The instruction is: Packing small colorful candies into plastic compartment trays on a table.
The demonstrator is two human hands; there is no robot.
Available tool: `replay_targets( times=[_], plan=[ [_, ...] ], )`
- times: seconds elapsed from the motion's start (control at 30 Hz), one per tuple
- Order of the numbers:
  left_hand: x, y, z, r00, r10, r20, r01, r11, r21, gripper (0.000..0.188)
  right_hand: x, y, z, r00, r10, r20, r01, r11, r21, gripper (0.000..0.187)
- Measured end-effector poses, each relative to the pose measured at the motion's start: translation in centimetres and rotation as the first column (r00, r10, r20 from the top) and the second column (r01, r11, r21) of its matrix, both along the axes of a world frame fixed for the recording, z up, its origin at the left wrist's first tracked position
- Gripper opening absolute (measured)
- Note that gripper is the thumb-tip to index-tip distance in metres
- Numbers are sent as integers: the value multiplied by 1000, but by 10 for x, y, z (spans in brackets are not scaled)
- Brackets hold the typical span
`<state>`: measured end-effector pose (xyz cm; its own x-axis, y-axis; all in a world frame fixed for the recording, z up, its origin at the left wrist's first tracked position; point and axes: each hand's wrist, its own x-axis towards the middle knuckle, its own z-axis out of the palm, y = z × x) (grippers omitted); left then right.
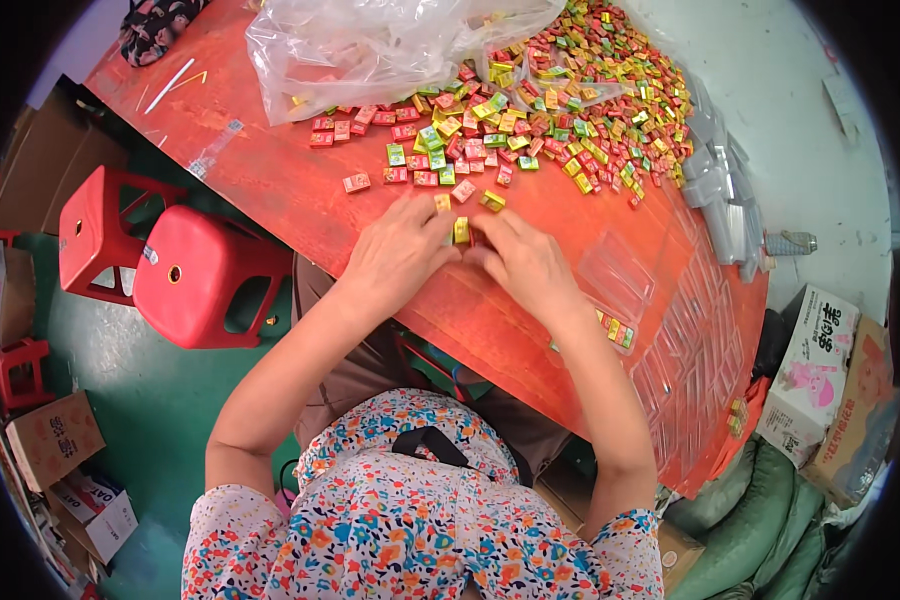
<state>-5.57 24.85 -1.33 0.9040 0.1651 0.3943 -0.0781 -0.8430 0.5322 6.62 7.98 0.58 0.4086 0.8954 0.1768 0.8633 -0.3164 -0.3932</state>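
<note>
Pinching small sweets [462,231], hands [465,255] apparently overlapping, fingertips hidden

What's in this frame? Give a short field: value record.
surface: red table
left hand: fingers touching a small yellow box
right hand: fingers meet the left hand's at the same box
pile: small red, green and yellow boxes
beside pile: clear plastic bag
right of hands: clear trays
floor: red stools

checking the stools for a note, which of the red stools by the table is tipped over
The nearer red stool, right beside the person's left arm: it lies tipped, its round-holed seat facing the camera. The other red stool, further left, stands upright on its legs.
</note>
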Motion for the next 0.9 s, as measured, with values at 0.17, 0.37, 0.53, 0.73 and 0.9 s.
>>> replay_targets(
  times=[0.17, 0.37, 0.53, 0.73, 0.9],
  plan=[
    [-27, -5, 15, 999, -11, -51, 4, 991, -130, 45, -5, -12, 14, 997, 3, -82, 2, 998, 64, 38],
    [11, 18, 9, 999, -54, -5, 54, 998, -21, 29, 29, 11, 11, 973, 109, 204, -129, 988, 89, 27],
    [5, 30, 7, 997, -72, -15, 72, 997, -9, 19, 20, -11, 9, 1000, -26, -2, 26, 999, 42, 22],
    [-28, 10, 8, 998, -60, -24, 57, 989, -133, 23, -10, -29, 5, 989, -49, -141, 63, 993, 96, 24],
    [-16, 4, 9, 997, 67, 47, -57, 978, -198, 25, 8, -16, 14, 982, -185, -40, 189, 971, 149, 22]
  ],
)
